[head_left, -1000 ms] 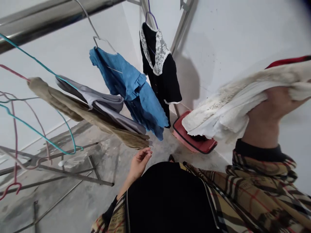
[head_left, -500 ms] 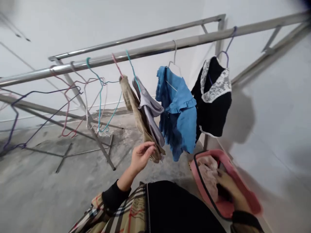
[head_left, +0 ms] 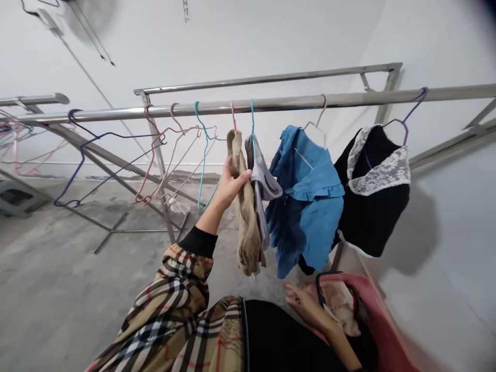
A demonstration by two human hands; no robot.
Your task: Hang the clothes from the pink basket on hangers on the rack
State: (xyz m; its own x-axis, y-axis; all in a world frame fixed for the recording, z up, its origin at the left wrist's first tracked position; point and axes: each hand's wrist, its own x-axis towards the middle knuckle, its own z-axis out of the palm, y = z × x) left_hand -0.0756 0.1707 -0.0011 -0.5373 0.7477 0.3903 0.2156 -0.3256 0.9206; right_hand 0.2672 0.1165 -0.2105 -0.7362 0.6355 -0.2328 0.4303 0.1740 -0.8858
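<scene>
My left hand (head_left: pixel 231 181) is at the upper part of a khaki garment (head_left: pixel 248 227), its thumb across the front and its fingers at the left edge, gripping the cloth. This garment hangs folded from a pink hanger (head_left: pixel 233 116). Close on its right is a grey-lilac garment (head_left: pixel 265 181) on a turquoise hanger (head_left: pixel 253 121). Low down, my right hand (head_left: pixel 304 305) is in front of a pink basket (head_left: pixel 382 315), beside its dark rim. Its fingers are smeared by motion, and I make out nothing in them. Pale pink cloth (head_left: pixel 341 305) lies inside the basket.
A metal rail (head_left: pixel 271 105) runs across the view. From it hang a blue ruffled blouse (head_left: pixel 310 201), a black top with a lace collar (head_left: pixel 375 206), and bare hangers at left, including a purple hanger (head_left: pixel 81 155). A white wall (head_left: pixel 457 248) borders the right side.
My left hand has gone up from the khaki garment's lower end to its upper part and taken hold. My right hand has come out of the basket to the left. The view has shifted.
</scene>
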